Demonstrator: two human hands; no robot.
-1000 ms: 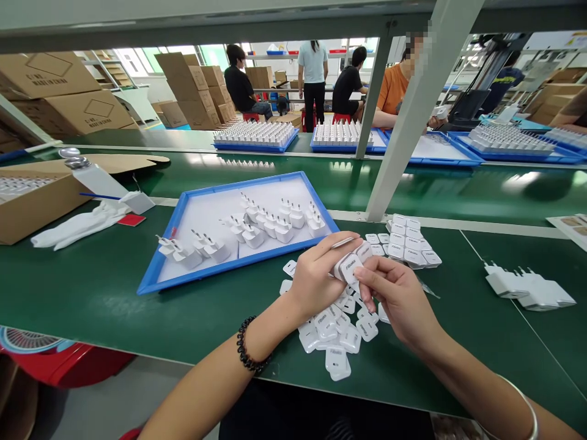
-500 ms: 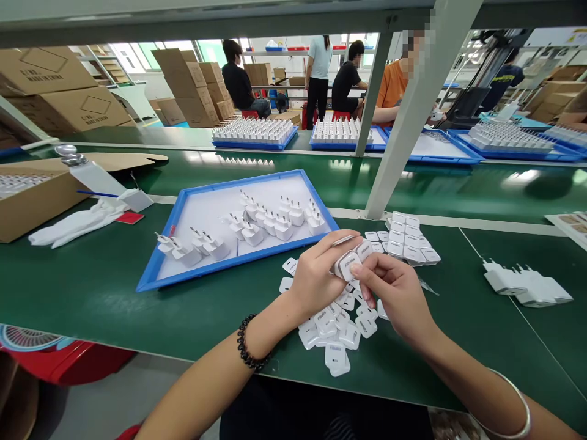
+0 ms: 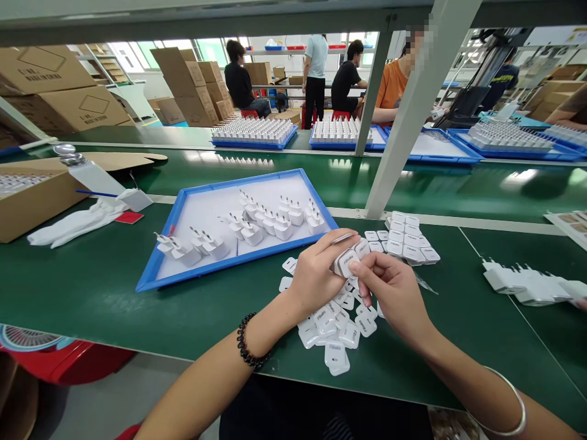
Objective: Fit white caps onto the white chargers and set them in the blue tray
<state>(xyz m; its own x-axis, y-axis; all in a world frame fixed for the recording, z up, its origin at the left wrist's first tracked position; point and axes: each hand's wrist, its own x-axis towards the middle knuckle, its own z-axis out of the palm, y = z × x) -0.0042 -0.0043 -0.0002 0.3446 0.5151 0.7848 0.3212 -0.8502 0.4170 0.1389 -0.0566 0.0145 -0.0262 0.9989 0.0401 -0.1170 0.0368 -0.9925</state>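
My left hand (image 3: pixel 316 269) is closed around a few white square plastic covers (image 3: pixel 345 264) with dark printed lettering. Another thin piece shows edge-on between its fingers. My right hand (image 3: pixel 397 290) pinches the front printed cover, thumb on its face; the fingertips behind it are partly hidden. Below both hands lies a loose pile of similar covers (image 3: pixel 334 321) on the green bench. Just beyond my right hand, more covers (image 3: pixel 409 238) sit in neat rows.
A blue-rimmed tray (image 3: pixel 158 275) holds several white plugs (image 3: pixel 280 225) with pins up. More plugs (image 3: pixel 527 284) stand at right, beside another person's fingers (image 3: pixel 581 303). A slanted post (image 3: pixel 394 146) rises ahead. White gloves (image 3: pixel 82 223) and an open carton (image 3: pixel 41 208) lie left.
At the right edge, another person's fingers have come into view by the plug row, where one more white piece now shows. My hands keep nearly the same hold.
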